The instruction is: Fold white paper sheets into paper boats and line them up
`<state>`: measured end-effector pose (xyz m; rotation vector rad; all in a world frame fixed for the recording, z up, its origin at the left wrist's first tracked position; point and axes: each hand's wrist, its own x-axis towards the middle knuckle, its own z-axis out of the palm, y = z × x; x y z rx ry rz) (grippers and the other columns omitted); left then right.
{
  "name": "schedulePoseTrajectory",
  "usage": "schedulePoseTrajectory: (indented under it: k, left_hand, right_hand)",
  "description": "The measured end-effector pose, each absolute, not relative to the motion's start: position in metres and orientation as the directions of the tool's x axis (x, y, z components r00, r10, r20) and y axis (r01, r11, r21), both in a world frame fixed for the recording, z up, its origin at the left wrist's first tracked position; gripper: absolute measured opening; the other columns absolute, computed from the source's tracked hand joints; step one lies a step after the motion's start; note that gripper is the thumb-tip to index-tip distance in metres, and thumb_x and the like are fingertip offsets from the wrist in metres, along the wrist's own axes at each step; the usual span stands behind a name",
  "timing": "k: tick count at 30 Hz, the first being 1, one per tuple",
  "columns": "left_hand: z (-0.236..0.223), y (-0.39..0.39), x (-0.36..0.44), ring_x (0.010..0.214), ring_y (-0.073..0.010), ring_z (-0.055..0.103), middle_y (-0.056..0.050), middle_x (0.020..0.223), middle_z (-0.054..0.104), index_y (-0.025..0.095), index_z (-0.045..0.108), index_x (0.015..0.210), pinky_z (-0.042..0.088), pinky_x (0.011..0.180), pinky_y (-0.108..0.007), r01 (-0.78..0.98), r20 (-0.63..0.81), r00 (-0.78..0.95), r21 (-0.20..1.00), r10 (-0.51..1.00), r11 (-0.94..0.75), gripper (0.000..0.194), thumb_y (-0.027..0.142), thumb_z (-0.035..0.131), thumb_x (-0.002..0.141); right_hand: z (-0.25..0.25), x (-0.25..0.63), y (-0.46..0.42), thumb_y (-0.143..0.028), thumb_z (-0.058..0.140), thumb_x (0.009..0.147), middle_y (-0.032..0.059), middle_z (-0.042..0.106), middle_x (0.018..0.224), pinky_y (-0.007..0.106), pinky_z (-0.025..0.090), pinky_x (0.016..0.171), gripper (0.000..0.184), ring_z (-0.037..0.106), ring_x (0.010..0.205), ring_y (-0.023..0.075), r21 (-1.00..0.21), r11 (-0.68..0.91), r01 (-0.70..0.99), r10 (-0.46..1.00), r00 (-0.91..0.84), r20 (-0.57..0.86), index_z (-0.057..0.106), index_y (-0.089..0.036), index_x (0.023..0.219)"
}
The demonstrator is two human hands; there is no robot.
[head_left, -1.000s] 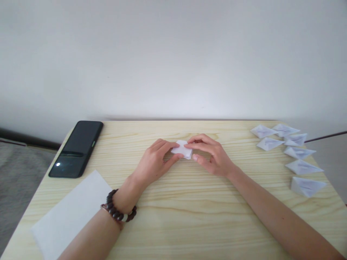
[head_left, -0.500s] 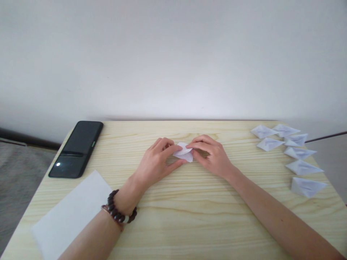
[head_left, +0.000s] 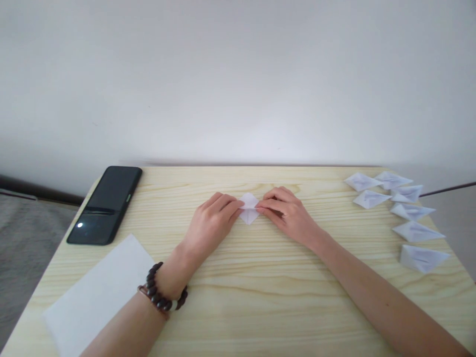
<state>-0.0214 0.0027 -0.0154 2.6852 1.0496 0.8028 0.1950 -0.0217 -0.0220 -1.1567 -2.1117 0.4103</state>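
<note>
The folded paper [head_left: 249, 216] has spread into a diamond. I see the left hand [head_left: 215, 214] pinching its nine-o'clock corner, the right hand [head_left: 292, 214] pinching three o'clock.

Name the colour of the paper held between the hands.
White; the folded paper shows best in the head view.

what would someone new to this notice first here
Probably the small folded paper near the middle of the table, pinched between the left hand and right hand. Next, the seven boat-like paper shapes clustered on the right, then the black phone at the far left corner.
</note>
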Motion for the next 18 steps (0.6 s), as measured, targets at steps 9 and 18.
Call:
schedulePoseTrajectory:
  k: [9, 18]
  left_hand:
    - [-0.0208, 0.0082, -0.0209, 0.082, -0.0161, 0.061, -0.006, 0.088, 0.067, 0.017, 0.068, 0.092, 0.05, 0.074, -0.028, 0.483, 0.356, 0.582, 0.572, 0.731, -0.663, 0.016, 0.022, 0.053, 0.091]
    - [-0.0146, 0.0056, -0.0176, 0.079, -0.016, 0.06, -0.005, 0.086, 0.067, 0.016, 0.067, 0.09, 0.049, 0.071, -0.028, 0.545, 0.267, 0.524, 0.625, 0.809, -0.559, 0.018, 0.019, 0.049, 0.091]
  right_hand:
    - [-0.0206, 0.1934, -0.0229, -0.028, 0.05, 0.094, 0.0058, 0.061, 0.085, 0.034, 0.047, 0.077, 0.015, 0.057, 0.083, 0.0186, -0.603, 0.483, 0.635, 0.876, -0.335, 0.348, 0.062, -0.019, 0.09]
    - [-0.0227, 0.194, -0.0243, -0.029, 0.056, 0.091, 0.0047, 0.06, 0.082, 0.031, 0.049, 0.07, 0.014, 0.059, 0.078, 0.0169, -0.625, 0.439, 0.646, 0.892, -0.232, 0.388, 0.066, -0.021, 0.087]
